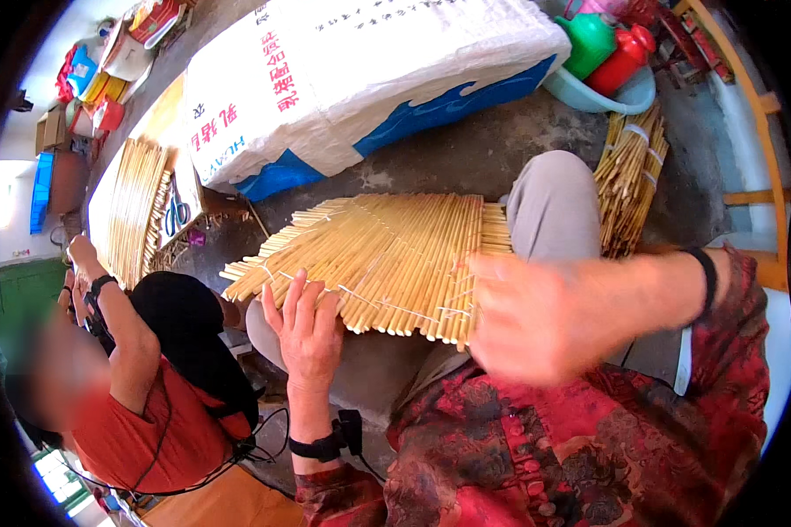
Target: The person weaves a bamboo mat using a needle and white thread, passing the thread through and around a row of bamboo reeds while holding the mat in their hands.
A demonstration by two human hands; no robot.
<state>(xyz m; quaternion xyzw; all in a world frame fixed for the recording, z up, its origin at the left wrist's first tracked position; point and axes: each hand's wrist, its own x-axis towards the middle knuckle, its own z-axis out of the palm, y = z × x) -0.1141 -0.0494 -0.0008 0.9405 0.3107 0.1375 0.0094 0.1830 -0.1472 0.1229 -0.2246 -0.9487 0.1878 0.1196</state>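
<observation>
A mat of straw-coloured reed stalks (387,255), tied side by side with pale string, fans out across my lap. My left hand (306,338) rests at its near edge, fingers stretched and spread over the stalk ends. Beside the mat's right end is my right hand (536,316), smeared by motion; its fingertips are too blurred to show whether they hold anything. A few more stalks (495,227) lie at the mat's right side, next to my knee (555,206).
A large white and blue woven sack covering (369,79) lies ahead. Right of it are a light-blue basin (620,97) and a tied reed bundle (631,180). At left, a person in red (163,422) sits near another reed mat (136,206) and scissors (176,211).
</observation>
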